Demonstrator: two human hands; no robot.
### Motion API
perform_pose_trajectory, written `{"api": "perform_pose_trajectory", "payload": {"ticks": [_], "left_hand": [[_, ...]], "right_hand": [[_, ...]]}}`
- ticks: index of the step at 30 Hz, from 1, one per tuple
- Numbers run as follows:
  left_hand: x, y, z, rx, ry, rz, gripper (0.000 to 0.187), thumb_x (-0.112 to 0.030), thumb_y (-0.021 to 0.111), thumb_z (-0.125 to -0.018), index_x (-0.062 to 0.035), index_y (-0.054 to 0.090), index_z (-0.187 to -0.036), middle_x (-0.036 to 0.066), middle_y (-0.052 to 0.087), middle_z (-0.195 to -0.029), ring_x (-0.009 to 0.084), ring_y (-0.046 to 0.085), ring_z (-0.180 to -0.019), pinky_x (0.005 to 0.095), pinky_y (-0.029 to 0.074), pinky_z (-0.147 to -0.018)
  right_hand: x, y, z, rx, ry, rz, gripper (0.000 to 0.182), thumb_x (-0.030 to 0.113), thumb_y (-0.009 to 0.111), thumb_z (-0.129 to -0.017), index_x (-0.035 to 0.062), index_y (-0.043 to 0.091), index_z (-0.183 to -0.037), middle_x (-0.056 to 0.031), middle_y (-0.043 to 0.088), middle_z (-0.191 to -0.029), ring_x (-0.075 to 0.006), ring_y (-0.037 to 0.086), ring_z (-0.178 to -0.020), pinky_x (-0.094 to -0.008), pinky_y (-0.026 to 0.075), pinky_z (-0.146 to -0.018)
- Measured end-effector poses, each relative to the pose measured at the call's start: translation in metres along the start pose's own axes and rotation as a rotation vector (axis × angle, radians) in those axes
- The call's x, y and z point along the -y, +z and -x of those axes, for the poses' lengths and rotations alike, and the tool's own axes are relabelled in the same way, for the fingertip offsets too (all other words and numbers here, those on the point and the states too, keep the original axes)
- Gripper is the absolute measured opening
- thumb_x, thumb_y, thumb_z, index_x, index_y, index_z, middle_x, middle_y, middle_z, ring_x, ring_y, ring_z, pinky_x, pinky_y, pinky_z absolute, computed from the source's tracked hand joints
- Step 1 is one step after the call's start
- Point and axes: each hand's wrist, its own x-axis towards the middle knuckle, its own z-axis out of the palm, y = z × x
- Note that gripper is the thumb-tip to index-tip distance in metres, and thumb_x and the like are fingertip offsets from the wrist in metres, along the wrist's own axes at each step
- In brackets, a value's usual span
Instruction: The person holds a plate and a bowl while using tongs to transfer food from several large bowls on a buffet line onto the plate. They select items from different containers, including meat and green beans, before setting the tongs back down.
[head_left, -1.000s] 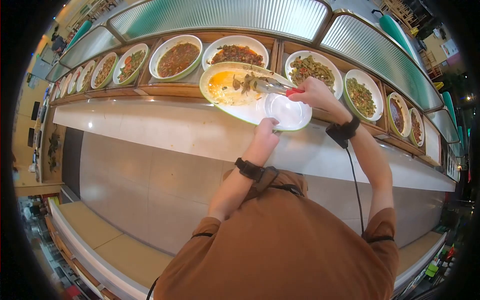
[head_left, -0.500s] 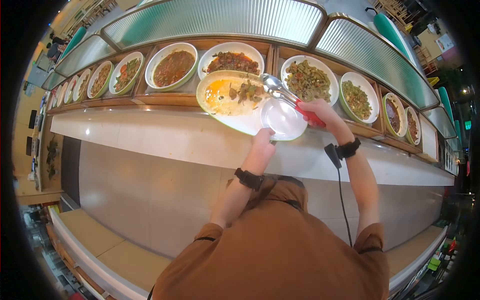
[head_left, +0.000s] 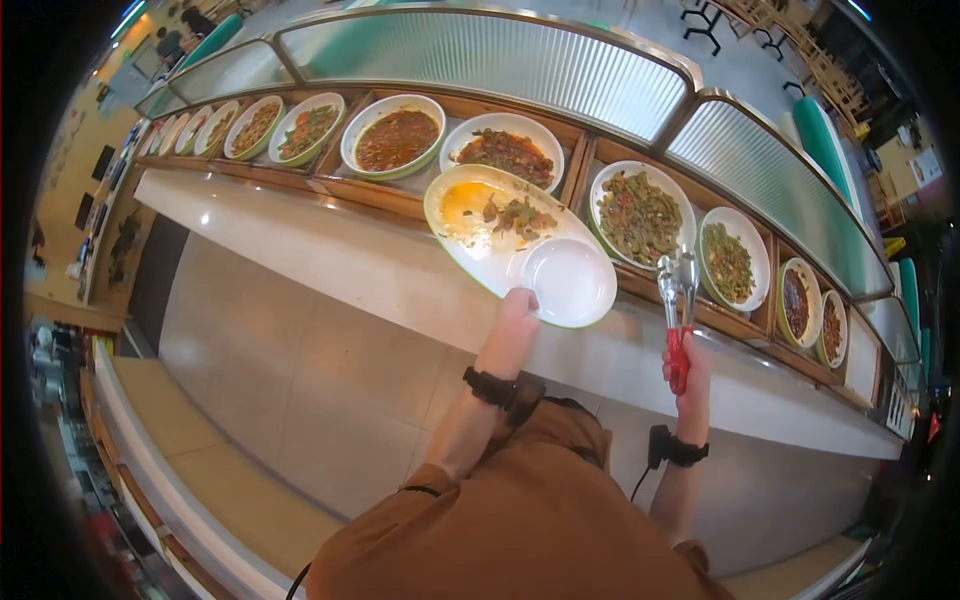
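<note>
My left hand (head_left: 519,310) grips the near edge of a white oval divided plate (head_left: 570,282) with a green underside. A small heap of chopped food (head_left: 518,216) lies in the plate's larger part, beside orange oil; the round compartment holds no food. My right hand (head_left: 692,372) is closed round the red handles of metal tongs (head_left: 678,348). Their tips point up and stand slightly apart, with nothing visible between them, near a bowl of green chopped vegetables (head_left: 642,218). Behind the plate, partly covered by it, is a bowl of dark red food (head_left: 505,152).
Several more food bowls stand in a wooden-framed row, including a reddish stew (head_left: 397,138) and a green dish (head_left: 728,262). A ribbed glass screen (head_left: 480,62) runs behind them. The white counter ledge (head_left: 330,240) lies in front.
My right hand has drawn the tongs off the plate, to the right and down, and turned them tips up. The plate stays in my left hand; the camera view has tilted.
</note>
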Motion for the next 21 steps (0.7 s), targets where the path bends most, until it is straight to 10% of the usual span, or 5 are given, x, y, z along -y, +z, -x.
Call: {"api": "perform_pose_trajectory", "payload": {"ticks": [21], "left_hand": [[-0.016,-0.103,0.120,-0.363,-0.224,0.048,0.023,0.003,0.047,-0.071,-0.0028,0.054,-0.093,0.003,0.051,-0.087,0.0145,0.048,-0.081,0.0251,0.041,-0.075]], "right_hand": [[-0.039,0.107,-0.010,0.240,0.060,0.137,0.033,0.035,0.061,-0.092,0.0015,0.061,-0.088,-0.0061,0.060,-0.067,-0.0103,0.052,-0.049,-0.0227,0.040,-0.044]]}}
